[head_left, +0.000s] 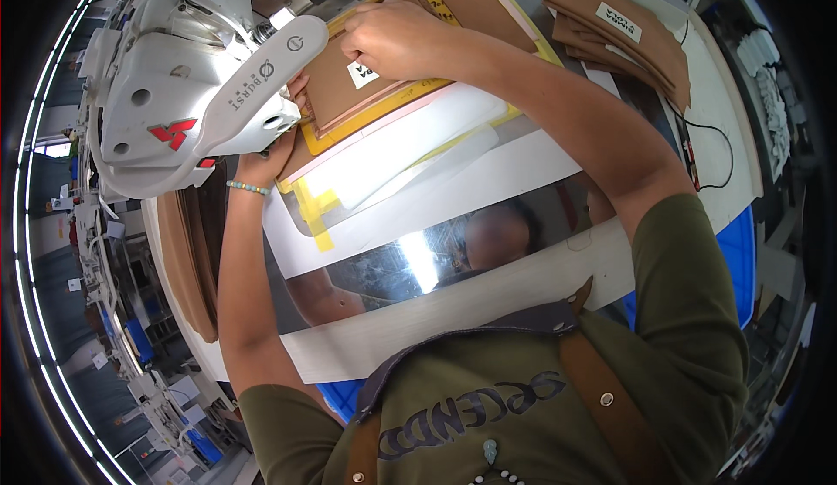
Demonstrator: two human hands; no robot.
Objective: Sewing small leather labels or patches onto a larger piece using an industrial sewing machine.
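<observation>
My right hand (pixel 397 42) is over a flat brown fabric piece (pixel 336 92), its fingers curled with the tips down. It partly covers a white label (pixel 360 74) with dark print on that fabric; whether the fingertips grip anything is hidden. The fabric lies inside a yellow-edged template frame (pixel 349 132). My left hand (pixel 264 164), below a beaded bracelet, rests at the frame's left side, partly hidden behind the white sewing machine head (pixel 166 92). Its visible fingers lie stretched on the fabric, apart from the thumb.
A stack of folded brown fabric pieces (pixel 615 31), the top one labelled, lies at the far right. More brown pieces (pixel 187 258) hang over the table's left side. A shiny metal plate (pixel 375 276) lies nearest me. A black cable (pixel 731 153) loops at the right; blue bins (pixel 739 258) stand below.
</observation>
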